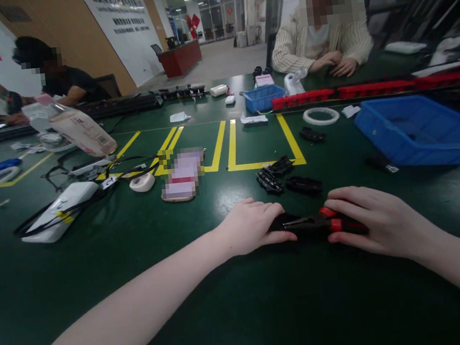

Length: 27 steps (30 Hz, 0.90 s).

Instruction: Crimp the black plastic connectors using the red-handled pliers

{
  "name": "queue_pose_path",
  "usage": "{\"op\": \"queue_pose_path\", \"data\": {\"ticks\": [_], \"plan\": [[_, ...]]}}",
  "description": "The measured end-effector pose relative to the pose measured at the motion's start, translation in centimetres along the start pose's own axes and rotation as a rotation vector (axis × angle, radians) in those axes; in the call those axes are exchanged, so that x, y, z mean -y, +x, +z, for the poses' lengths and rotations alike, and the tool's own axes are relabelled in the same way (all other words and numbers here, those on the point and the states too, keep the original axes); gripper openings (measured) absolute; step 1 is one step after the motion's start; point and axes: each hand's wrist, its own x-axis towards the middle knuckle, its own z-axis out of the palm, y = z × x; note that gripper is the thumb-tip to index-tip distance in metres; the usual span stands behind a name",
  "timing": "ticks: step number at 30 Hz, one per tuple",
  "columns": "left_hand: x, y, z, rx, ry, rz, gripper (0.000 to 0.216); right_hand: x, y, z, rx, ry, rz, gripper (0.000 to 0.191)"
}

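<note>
My right hand (375,223) is closed around the red-and-black handles of a pair of pliers (314,222), whose jaws point left. My left hand (255,224) is closed on a black plastic part (278,223), much of it hidden by my fingers. The jaws of the pliers reach that part; whether they grip it I cannot tell. Just beyond my hands lie several similar black plastic pieces (303,184) on the dark green table (242,296).
A blue bin (421,132) stands at the right, a smaller blue bin (263,98) farther back. At the left are a phone (183,174), a tape roll (142,182), a white power bank (63,210) with cables and a tilted bottle (83,132). Two people sit across the table.
</note>
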Motion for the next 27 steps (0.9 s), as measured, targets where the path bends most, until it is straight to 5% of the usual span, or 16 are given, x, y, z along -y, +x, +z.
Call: {"op": "queue_pose_path", "data": {"ticks": [27], "plan": [[0.35,-0.17,0.27,-0.015,-0.085,0.001,0.038,0.02,-0.21,-0.22,-0.002,0.114,0.112,0.035]]}}
